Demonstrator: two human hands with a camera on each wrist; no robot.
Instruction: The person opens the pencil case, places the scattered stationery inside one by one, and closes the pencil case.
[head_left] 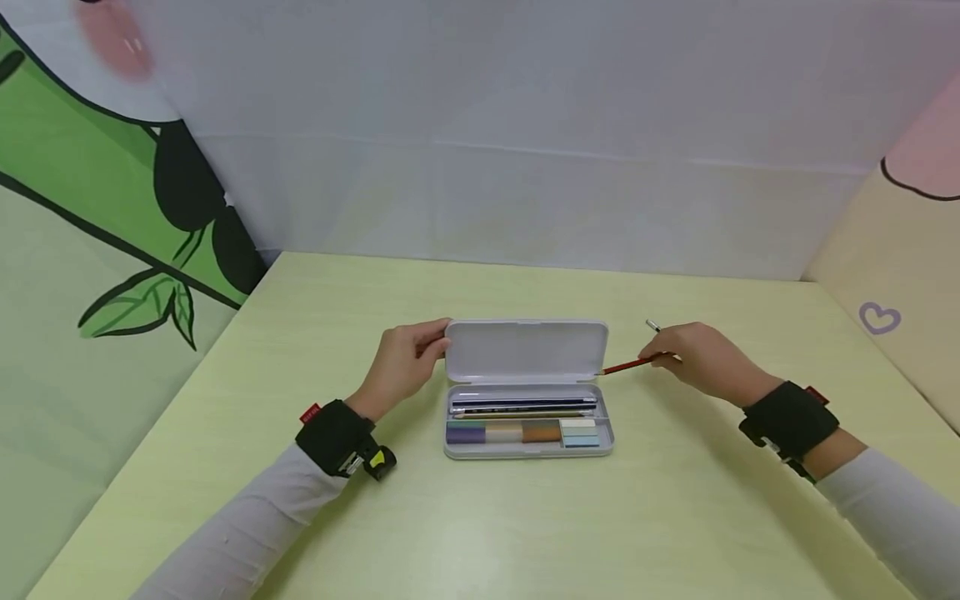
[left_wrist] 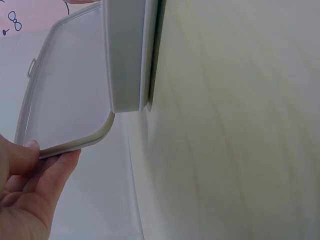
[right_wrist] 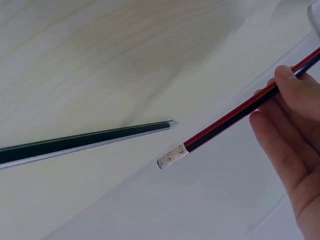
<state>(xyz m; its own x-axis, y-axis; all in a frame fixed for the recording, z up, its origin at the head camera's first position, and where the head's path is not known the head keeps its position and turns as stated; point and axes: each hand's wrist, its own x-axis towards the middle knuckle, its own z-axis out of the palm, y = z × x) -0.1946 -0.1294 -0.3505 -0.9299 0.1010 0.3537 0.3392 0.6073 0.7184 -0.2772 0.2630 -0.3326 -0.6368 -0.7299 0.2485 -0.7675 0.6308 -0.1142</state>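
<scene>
A white pencil case (head_left: 527,457) lies with its lid (head_left: 525,350) raised at the back. My left hand (head_left: 405,354) pinches the lid's left corner between thumb and fingers, close up in the left wrist view. My right hand (head_left: 705,362) holds a red and black pencil (right_wrist: 227,120) between thumb and fingers. Its point overlaps the lid's lower right corner in the head view; its white eraser end shows in the right wrist view. Inside the case are dark pencils (head_left: 525,403), a gold pencil (head_left: 525,414), coloured blocks (head_left: 503,432) and pale erasers (head_left: 580,433).
A dark rod with a pale tip (right_wrist: 100,140) stretches across the right wrist view beside the pencil. A silver tip (head_left: 652,326) shows just beyond my right hand. The pale table (head_left: 480,533) meets a light wall (head_left: 525,208), with painted panels at both sides.
</scene>
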